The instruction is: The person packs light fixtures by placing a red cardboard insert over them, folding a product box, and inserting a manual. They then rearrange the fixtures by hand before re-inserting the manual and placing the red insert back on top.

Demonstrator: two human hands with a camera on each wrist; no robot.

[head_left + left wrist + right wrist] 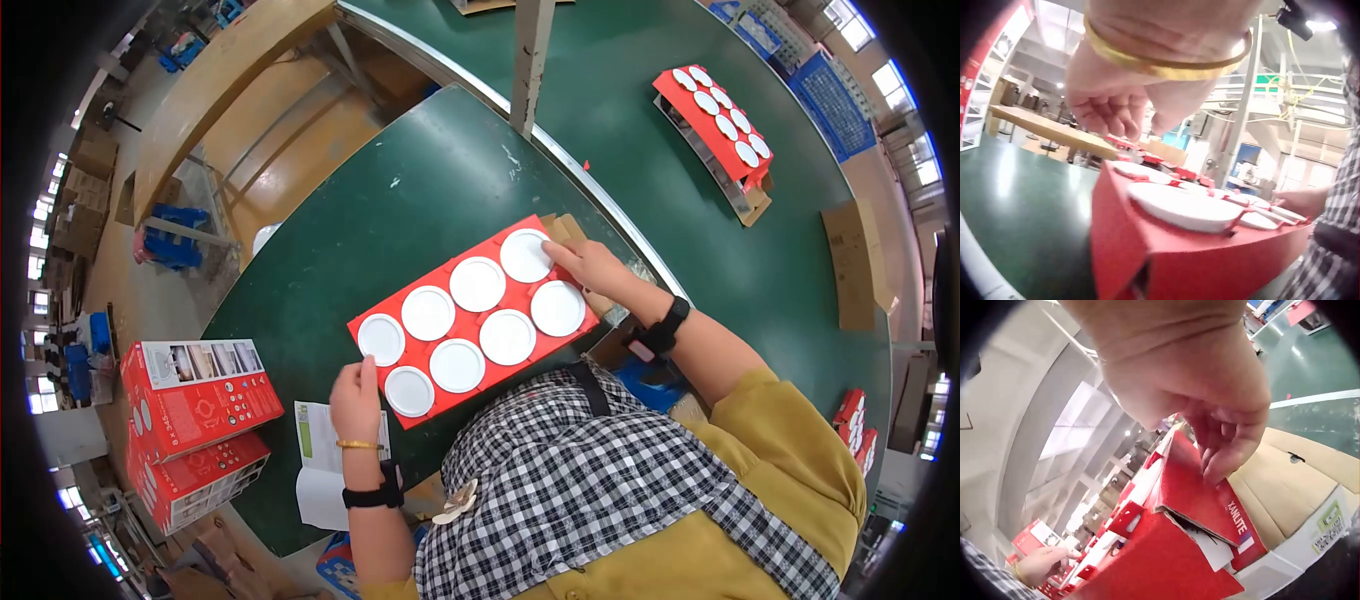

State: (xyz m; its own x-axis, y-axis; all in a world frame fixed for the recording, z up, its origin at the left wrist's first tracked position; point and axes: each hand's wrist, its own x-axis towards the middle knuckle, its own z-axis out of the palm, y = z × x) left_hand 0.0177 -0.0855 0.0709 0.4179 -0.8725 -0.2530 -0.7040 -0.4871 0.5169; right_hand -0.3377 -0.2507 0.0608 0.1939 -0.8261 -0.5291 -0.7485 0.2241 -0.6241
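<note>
A long red cardboard box lies on the green table, with two rows of white round discs set in its top. My right hand grips its far right corner, the thumb over the edge of a disc. In the right wrist view, the fingers curl over a red flap marked XANLITE. By the near left corner is my left hand, its thumb overlapping the edge. The left wrist view shows that hand's fingers loosely curled above the red box, with nothing held between them.
Two red printed boxes are stacked at the left. A leaflet lies beside my left wrist. An open cardboard carton sits under the right end. Beyond a metal rail, another disc-filled red box rests on the green surface.
</note>
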